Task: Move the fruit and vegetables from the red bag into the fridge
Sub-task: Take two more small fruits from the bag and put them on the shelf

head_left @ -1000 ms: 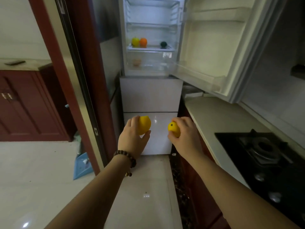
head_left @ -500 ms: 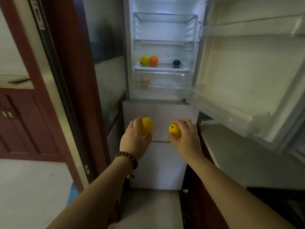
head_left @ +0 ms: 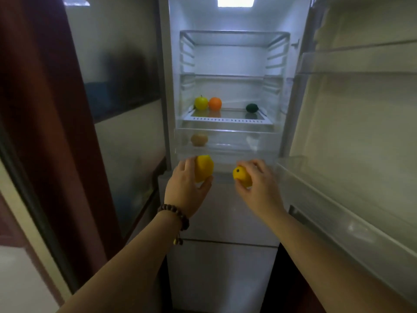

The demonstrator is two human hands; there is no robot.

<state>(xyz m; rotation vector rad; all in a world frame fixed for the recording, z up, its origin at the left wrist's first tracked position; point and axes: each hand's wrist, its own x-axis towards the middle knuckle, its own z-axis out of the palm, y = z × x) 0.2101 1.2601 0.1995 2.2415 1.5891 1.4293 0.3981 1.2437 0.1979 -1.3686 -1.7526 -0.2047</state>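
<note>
A person stands at the open fridge with a piece of yellow fruit in each of their hands, both held just below the lit upper compartment. The left hand curls its fingers and thumb round a yellow lemon-shaped fruit; the right hand wraps round a smaller yellow fruit with a dark spot at its end. Neither fruit is inside the fridge yet; both hang in front of the clear drawer at the foot of the compartment.

Part of the job looks done. On the glass shelf above the drawer sit a yellow-green apple and an orange, touching or nearly so, with a dark green fruit well apart to their right. A brownish round item shows dimly through the drawer front. The two upper shelves hold nothing that can be seen, and the fridge door stands swung wide at the right.

What is left, as far as can be judged: setting these two yellow pieces inside, most likely on the shelf beside the others or in the drawer. The red bag is out of view, so whether more produce waits in it cannot be told.
</note>
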